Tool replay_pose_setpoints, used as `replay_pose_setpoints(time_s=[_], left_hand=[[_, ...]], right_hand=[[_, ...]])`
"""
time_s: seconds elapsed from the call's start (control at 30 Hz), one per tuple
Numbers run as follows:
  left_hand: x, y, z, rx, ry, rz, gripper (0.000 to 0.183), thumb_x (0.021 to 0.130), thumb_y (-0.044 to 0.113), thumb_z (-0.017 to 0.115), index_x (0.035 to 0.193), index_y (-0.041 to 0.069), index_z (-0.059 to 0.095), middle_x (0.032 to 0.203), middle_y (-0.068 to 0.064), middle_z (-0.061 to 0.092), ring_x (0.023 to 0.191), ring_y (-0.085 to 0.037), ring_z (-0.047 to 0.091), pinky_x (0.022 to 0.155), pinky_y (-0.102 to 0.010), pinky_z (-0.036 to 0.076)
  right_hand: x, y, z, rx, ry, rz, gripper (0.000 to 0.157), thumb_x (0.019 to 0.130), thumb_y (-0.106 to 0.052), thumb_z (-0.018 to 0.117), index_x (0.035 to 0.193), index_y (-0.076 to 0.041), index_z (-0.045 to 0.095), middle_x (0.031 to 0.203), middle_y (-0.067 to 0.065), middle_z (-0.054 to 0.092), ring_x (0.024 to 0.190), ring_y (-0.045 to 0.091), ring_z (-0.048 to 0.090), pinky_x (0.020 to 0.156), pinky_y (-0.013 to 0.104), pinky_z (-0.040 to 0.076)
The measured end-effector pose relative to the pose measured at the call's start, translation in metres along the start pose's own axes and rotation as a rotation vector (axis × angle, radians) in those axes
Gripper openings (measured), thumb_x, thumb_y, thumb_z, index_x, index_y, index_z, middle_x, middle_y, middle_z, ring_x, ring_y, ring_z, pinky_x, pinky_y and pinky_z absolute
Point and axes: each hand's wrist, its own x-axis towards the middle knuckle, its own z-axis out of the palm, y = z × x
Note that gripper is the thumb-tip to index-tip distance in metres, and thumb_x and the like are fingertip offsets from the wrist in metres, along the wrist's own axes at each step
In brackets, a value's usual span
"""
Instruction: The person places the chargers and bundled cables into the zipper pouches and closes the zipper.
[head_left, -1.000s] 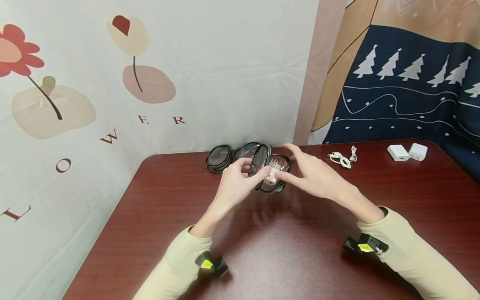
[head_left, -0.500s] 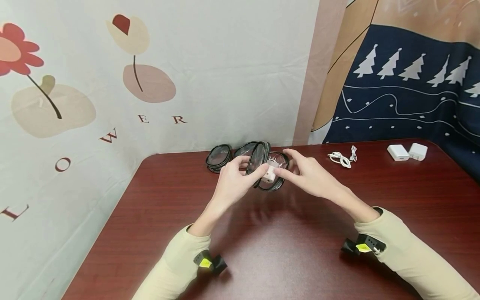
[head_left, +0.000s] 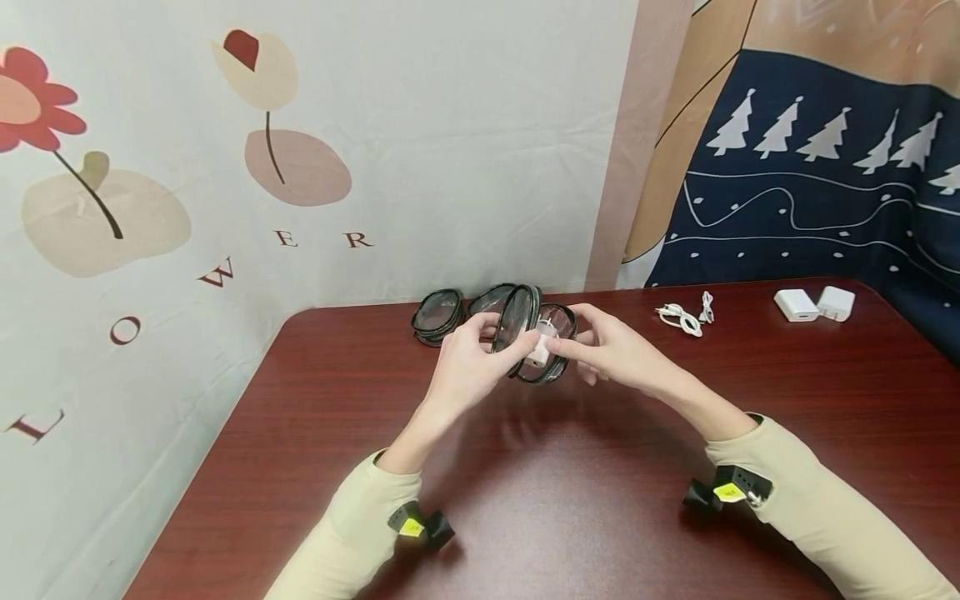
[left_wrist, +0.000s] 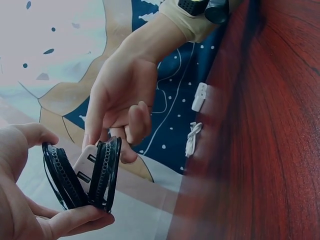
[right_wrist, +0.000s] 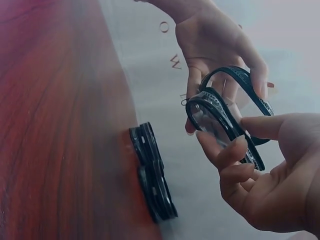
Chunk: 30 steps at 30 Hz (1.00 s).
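My left hand (head_left: 468, 358) grips a small round zip case (head_left: 517, 317) of clear plastic with black trim, its two halves parted like a clamshell. A white plug charger (head_left: 541, 348) sits between the halves; in the left wrist view its two USB ports (left_wrist: 84, 177) face out of the gap. My left thumb lies along the case's front by the charger. My right hand (head_left: 630, 354) pinches the case's right half, thumb inside against the charger and fingers behind the clear outer side (right_wrist: 212, 122). The case is held up over the table.
Two similar round cases, a left one (head_left: 435, 317) and a partly hidden one (head_left: 491, 298), stand at the table's back edge by the wall curtain. White cables (head_left: 681, 320) lie to the right, then two white chargers (head_left: 797, 306) farther right on the red-brown table (head_left: 555, 517).
Both hands and the case have shifted slightly left. My right fingers, at first raised and spread, have closed in behind the case's right half, the thumb staying at the charger.
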Motion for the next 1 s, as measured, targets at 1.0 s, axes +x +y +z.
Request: replay_pose_setpoints(time_s=[1.0], left_hand=[[-0.0036,-0.0041,0.0082,0.11,-0.026,0.1,0.05,0.079,0.047,0.082,0.109,0.01,0.068,0.085,0.002,0.069,0.073,-0.014,0.059,0.062,-0.031,0.048]], right_hand=[[0.0002,0.0004,0.0046,0.262,-0.037,0.002,0.052,0.098,-0.011,0.065,0.141,0.001,0.037,0.066,0.003,0.054,0.05,0.01,0.044,0.047,0.023,0.033]])
